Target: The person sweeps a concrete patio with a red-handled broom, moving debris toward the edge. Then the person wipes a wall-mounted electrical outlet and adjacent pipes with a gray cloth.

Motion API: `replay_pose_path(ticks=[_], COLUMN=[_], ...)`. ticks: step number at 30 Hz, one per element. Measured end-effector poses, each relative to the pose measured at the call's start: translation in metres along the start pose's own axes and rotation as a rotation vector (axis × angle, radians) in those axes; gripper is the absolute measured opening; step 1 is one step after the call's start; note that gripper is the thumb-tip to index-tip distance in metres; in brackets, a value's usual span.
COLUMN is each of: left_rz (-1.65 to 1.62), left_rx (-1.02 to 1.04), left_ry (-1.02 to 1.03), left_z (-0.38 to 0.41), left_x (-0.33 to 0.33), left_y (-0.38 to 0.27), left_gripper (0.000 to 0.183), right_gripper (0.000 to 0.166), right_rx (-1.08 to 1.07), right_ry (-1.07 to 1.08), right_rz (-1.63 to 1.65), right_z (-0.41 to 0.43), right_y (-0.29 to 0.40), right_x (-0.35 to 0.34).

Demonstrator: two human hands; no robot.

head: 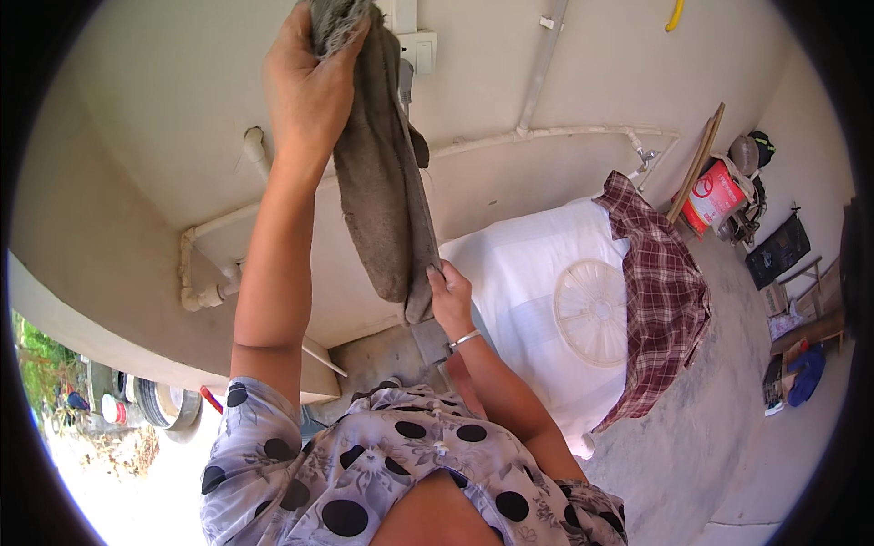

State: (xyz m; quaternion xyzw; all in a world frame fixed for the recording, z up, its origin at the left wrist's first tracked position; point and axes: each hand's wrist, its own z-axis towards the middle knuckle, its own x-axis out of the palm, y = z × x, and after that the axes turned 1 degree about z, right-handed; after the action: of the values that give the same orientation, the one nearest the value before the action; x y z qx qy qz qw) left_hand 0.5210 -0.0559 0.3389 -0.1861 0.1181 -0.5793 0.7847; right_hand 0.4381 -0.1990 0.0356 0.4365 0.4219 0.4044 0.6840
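Observation:
A worn grey-brown cloth [372, 205] hangs lengthwise in front of the wall, folded into long strips. Its frayed top end is gripped by my left hand [307, 95], raised high at the top of the view. Lower down, my right hand [450, 300] pinches the cloth's bottom edge between thumb and fingers; a silver bangle [466, 338] circles that wrist. The cloth's very top runs out of view. Behind it, a grey plug [406, 75] sits at a wall switch socket [425, 54], partly covered by the cloth.
Right of my hands stands a boxy object under a white cover [505, 273], with a round ribbed plastic disc [594, 310] and a maroon plaid cloth [666, 307] on it. Pipes [567, 133] and a metal tap [645, 158] line the wall. Wooden sticks [696, 164] lean near a red-and-white sack [717, 194].

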Motion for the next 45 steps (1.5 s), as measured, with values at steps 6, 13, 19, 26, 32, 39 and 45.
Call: replay_pose_path(ticks=[6,13,19,26,32,39,45], left_rz=[0.143,-0.184,-0.427,-0.386,-0.357,-0.337,-0.562], left_rx=[0.048,-0.399,-0.411,-0.46,-0.3,-0.228,-0.446], left_ry=[-0.227,0.094,0.77,0.637,0.656,0.718,0.467], left_z=[-0.027,-0.08,-0.097,-0.098,-0.08,-0.094,-0.088], left_x=[-0.061,-0.1,-0.019,0.047,0.047,0.044,0.054], left_y=[0.032,0.049,0.056,0.082,0.083,0.07,0.08], left_gripper=[0.017,0.06,0.069,0.017,0.016,0.023,0.03], right_gripper=[0.017,0.017,0.017,0.016,0.016,0.015,0.031], right_rx=[-0.143,-0.461,-0.768,-0.421,-0.282,-0.269,-0.772], right_ry=[-0.247,-0.591,-0.161,0.112,0.168,-0.476,-0.612], right_rz=[-0.683,-0.922,-0.665,-0.617,-0.701,-0.334,0.274], right_z=[0.044,0.112,0.125,0.137,0.13,0.141,0.183], right_y=[0.024,0.127,0.203,0.211,0.143,0.138,0.152], right_x=[-0.089,-0.138,-0.089,-0.098,-0.144,-0.129,-0.061])
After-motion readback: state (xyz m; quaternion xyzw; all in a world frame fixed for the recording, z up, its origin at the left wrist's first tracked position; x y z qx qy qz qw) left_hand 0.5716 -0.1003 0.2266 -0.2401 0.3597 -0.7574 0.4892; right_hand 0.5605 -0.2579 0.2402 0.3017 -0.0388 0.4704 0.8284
